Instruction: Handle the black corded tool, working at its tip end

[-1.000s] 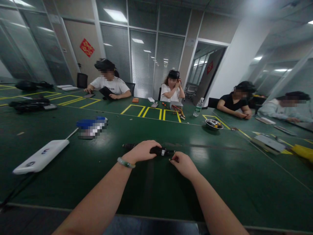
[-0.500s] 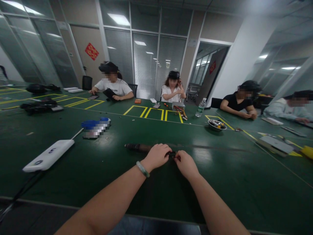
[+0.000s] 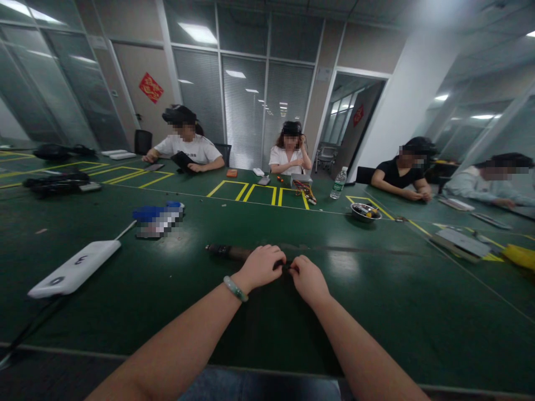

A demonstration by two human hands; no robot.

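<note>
A long dark rod-like tool (image 3: 229,252) lies across the green table (image 3: 175,312), its narrow tip pointing left. My left hand (image 3: 262,266), with a bangle at the wrist, has its fingers wrapped round the tool's right part. Close beside it, my right hand (image 3: 308,278) is closed in a pinch at the tool's right end, on a small dark piece too hidden to name. The two hands almost meet there, and they cover much of that end.
At the left lie a white power bank (image 3: 77,268) with a cable and a blue item (image 3: 146,214). Farther back stand a metal bowl (image 3: 366,213) with parts, a water bottle (image 3: 338,184) and wires (image 3: 307,194). Several people sit across the table.
The view has shifted slightly, so most things appear a little farther left. My right hand's fingertips have come closer to my left hand at the tool's end.
</note>
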